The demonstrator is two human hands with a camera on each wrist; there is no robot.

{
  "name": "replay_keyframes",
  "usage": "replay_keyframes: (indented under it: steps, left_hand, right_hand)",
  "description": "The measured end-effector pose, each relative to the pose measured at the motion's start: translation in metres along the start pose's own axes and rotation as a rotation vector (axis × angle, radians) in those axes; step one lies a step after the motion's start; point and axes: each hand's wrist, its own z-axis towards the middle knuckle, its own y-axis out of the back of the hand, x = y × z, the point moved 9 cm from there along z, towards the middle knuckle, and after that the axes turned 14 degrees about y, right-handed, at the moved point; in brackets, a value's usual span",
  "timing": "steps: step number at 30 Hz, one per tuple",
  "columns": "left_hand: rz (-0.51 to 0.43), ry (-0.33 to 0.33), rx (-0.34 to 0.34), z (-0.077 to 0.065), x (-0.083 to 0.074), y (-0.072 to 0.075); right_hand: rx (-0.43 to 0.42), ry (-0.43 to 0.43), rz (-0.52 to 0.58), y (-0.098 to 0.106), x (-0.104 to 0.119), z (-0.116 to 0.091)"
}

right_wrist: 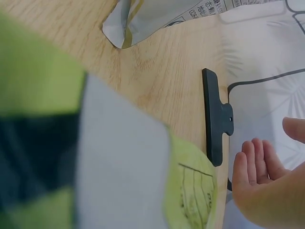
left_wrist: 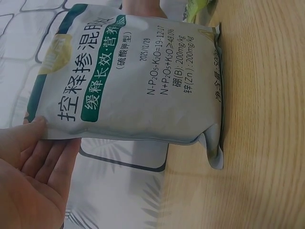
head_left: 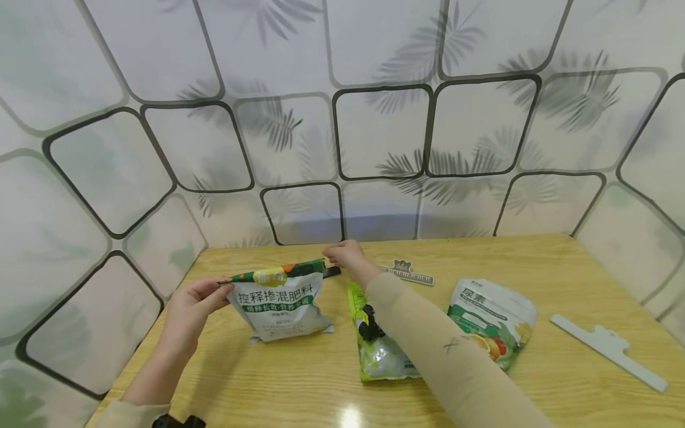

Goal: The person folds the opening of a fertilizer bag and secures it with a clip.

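A white fertilizer bag [head_left: 278,312] with its green top folded over stands upright on the table. My left hand [head_left: 191,312] pinches the top left corner of it between thumb and fingers. In the left wrist view the bag [left_wrist: 143,90] shows its printed front, and my left thumb lies on the fold. My right hand [head_left: 350,257] is just beyond the bag's top right corner, over a black sealing clip [head_left: 332,271]. The right wrist view shows my right hand [right_wrist: 267,174] with fingers extended and thumb apart, holding nothing, beside the black clip [right_wrist: 213,117].
A lime-green bag [head_left: 382,356] lies partly under my right forearm. Right of it is a white and green bag [head_left: 489,318] with fruit pictures. A patterned clip [head_left: 409,273] lies at the back and a pale clip [head_left: 610,351] at the far right. Patterned fabric walls [head_left: 385,137] enclose the table.
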Motion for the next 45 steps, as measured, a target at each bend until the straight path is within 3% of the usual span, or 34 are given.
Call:
replay_keyframes:
  steps: [11,20,28,45]
  left_hand:
    - [-0.019,-0.018,0.0,-0.002,-0.001,0.001]
    - [-0.005,0.01,-0.008,-0.002,0.0,0.001]
    - [0.011,0.007,0.004,-0.002,-0.001,-0.001]
    - [0.007,0.006,0.0,-0.003,-0.002,-0.001]
  right_hand:
    - [0.061,-0.036,-0.024,-0.007,-0.01,0.007]
    - [0.134,-0.073,-0.118,-0.022,-0.016,0.014]
    - [0.163,-0.081,-0.198,-0.022,-0.018,0.016]
    - [0.176,-0.034,-0.396,-0.021,-0.018,0.022]
